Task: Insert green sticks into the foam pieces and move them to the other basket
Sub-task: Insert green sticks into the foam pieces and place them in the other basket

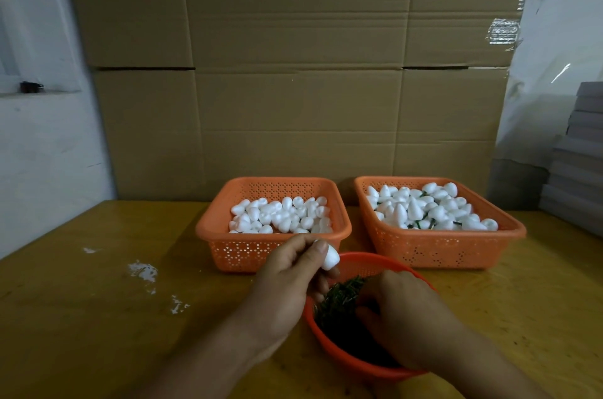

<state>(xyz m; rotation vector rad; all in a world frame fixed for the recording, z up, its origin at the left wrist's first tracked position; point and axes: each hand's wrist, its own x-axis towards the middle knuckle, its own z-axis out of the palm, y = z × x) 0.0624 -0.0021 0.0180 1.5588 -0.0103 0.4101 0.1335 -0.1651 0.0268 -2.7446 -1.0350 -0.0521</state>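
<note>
Pinching a white foam piece [330, 257] between thumb and fingers, the left hand [295, 271] hovers over the near rim of the left basket [228, 253], which is full of plain foam pieces. The right hand [401, 310] reaches curled into the round bowl [329, 345] of green sticks [339, 296]; whether it grips one is hidden. The right basket [440, 252] holds foam pieces with sticks on the table [98, 317].
</note>
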